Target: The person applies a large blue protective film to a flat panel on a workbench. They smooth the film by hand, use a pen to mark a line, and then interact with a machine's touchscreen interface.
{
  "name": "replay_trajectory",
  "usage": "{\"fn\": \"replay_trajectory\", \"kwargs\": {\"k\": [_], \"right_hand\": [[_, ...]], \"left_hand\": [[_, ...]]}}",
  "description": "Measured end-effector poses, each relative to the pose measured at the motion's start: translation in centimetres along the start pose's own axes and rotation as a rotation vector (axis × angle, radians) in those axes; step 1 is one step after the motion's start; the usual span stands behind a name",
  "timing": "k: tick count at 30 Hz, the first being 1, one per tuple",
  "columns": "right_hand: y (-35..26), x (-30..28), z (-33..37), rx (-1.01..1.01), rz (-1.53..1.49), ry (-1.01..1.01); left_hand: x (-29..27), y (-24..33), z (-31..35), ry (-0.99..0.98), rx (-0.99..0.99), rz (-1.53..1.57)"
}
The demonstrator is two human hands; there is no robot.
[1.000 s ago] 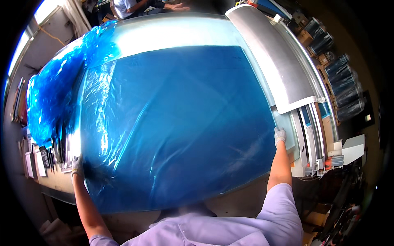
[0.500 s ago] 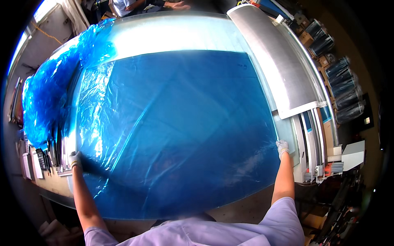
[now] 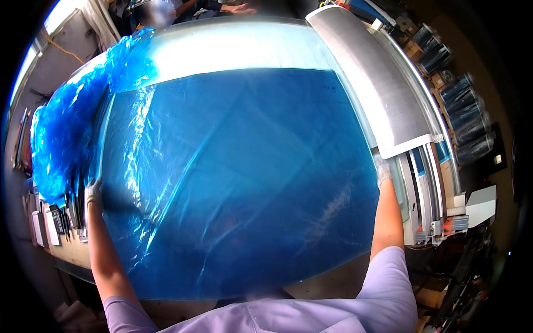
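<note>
A large flat sheet covered in blue film spans the table in front of me, its near edge close to my body. Creases and bright streaks run through the film on its left half. My left hand, in a pale glove, is closed on the sheet's left edge. On the opposite edge my gloved right hand grips the sheet, just below the corner of a grey curved panel; its fingers look slightly blurred. Both arms are stretched out and spread wide.
Crumpled blue film is heaped at the left. A grey curved panel lies along the right, beside metal rails. A calculator and pens sit at the left edge. Another person's hand shows at the far side.
Both my hands have moved farther from me along the sheet's side edges. The sheet's far edge has hardly shifted. The person at the far side has leaned in.
</note>
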State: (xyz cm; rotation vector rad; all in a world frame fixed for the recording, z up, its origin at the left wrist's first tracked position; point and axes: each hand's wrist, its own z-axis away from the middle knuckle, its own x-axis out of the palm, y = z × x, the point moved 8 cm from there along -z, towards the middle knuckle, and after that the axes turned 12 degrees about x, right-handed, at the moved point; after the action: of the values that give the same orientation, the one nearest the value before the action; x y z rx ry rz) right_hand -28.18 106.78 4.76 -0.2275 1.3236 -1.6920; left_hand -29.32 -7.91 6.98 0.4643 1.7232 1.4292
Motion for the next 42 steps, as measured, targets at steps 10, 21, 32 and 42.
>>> {"fn": "replay_trajectory", "kwargs": {"k": [10, 21, 32, 42], "right_hand": [[-4.1, 2.1, -3.4, 0.069, 0.256, 0.034], [-7.8, 0.4, 2.5, -0.157, 0.077, 0.137], [-7.8, -19.9, 19.6, -0.225, -0.029, 0.399], [3.2, -43.2, 52.7, -0.169, -0.378, 0.881]], "left_hand": [[4.2, 3.2, -3.9, -0.135, -0.020, -0.269], [1.3, 15.4, 1.9, 0.024, 0.440, -0.267], [1.4, 28.3, 4.3, -0.076, 0.644, 0.038], [12.6, 46.6, 13.7, -0.534, 0.711, 0.366]]}}
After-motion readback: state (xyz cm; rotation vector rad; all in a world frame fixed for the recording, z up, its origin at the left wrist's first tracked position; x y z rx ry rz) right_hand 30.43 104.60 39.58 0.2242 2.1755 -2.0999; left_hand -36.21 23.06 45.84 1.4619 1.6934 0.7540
